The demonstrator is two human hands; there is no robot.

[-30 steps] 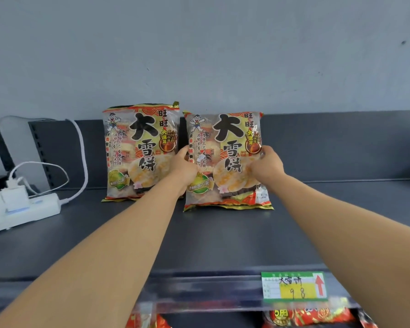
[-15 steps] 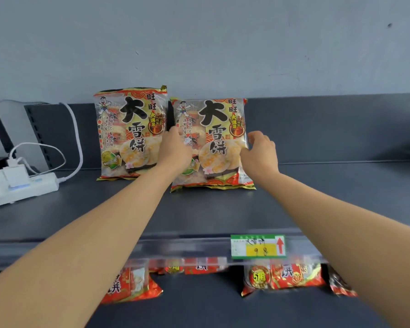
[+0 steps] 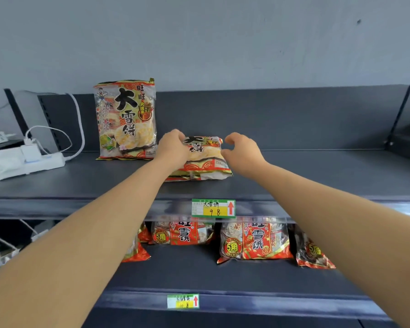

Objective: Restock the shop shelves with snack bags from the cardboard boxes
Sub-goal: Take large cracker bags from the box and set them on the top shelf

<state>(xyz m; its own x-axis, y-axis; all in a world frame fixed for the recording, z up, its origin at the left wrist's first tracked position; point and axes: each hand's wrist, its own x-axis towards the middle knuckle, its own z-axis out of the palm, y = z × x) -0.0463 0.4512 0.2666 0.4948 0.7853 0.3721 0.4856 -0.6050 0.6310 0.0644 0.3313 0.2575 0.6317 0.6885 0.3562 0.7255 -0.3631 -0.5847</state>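
Note:
Two large rice-cracker snack bags are on the top shelf (image 3: 294, 176). One snack bag (image 3: 125, 119) stands upright against the back panel. The second snack bag (image 3: 204, 159), to its right, has tipped forward and lies slanted with its front face up. My left hand (image 3: 173, 147) grips its upper left corner, fingers curled over the top edge. My right hand (image 3: 242, 152) hovers at the bag's right edge with loosely curled fingers; only the thumb is near the wrapper, and it holds nothing.
A white power strip (image 3: 28, 162) with plugs and cables lies at the shelf's left end. Price tags (image 3: 213, 208) sit on the shelf rails. Smaller red snack bags (image 3: 253, 240) stand on the lower shelf (image 3: 199, 273). No cardboard box is in view.
The second bag has dropped from standing upright to lying slanted forward. My right hand has come off its side. The view has tilted down, showing the lower shelf.

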